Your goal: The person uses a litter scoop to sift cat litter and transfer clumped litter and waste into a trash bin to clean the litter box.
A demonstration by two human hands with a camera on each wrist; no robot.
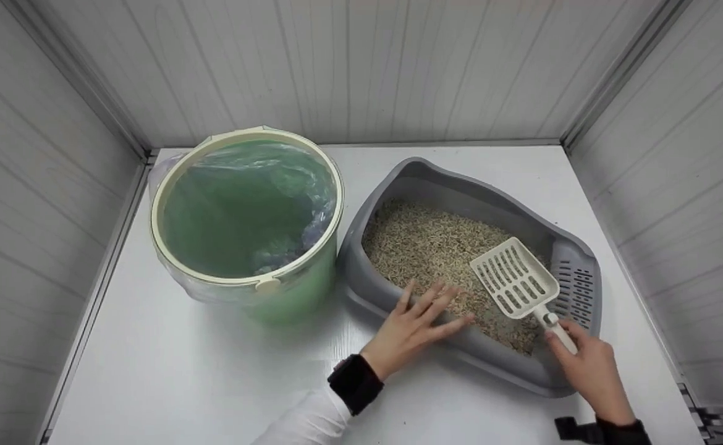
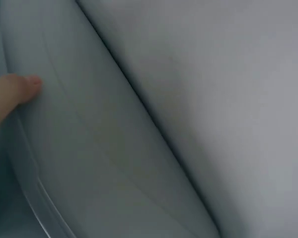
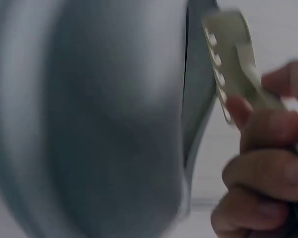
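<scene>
A grey litter box [image 1: 497,358] holds pale, grainy cat litter [image 1: 423,241]. My left hand [image 1: 401,337] rests at its front rim, fingers spread and straight toward the litter. In the left wrist view, one digit [image 2: 22,91] of that hand lies against the grey plastic. My right hand [image 1: 593,364] grips the handle of a cream slotted litter scoop [image 1: 516,278] at the box's right front corner. The scoop's head overlaps the litter in the head view, and its slots show nothing heaped on them. Curled fingers [image 3: 263,168] wrap the handle in the right wrist view.
Left of the box stands a green bucket [image 1: 293,303] with a cream rim, lined with a clear plastic bag [image 1: 262,154]. Both stand on a white table [image 1: 151,371], with grey panel walls [image 1: 361,68] at the back and sides. A perforated step [image 1: 575,290] forms the box's right end.
</scene>
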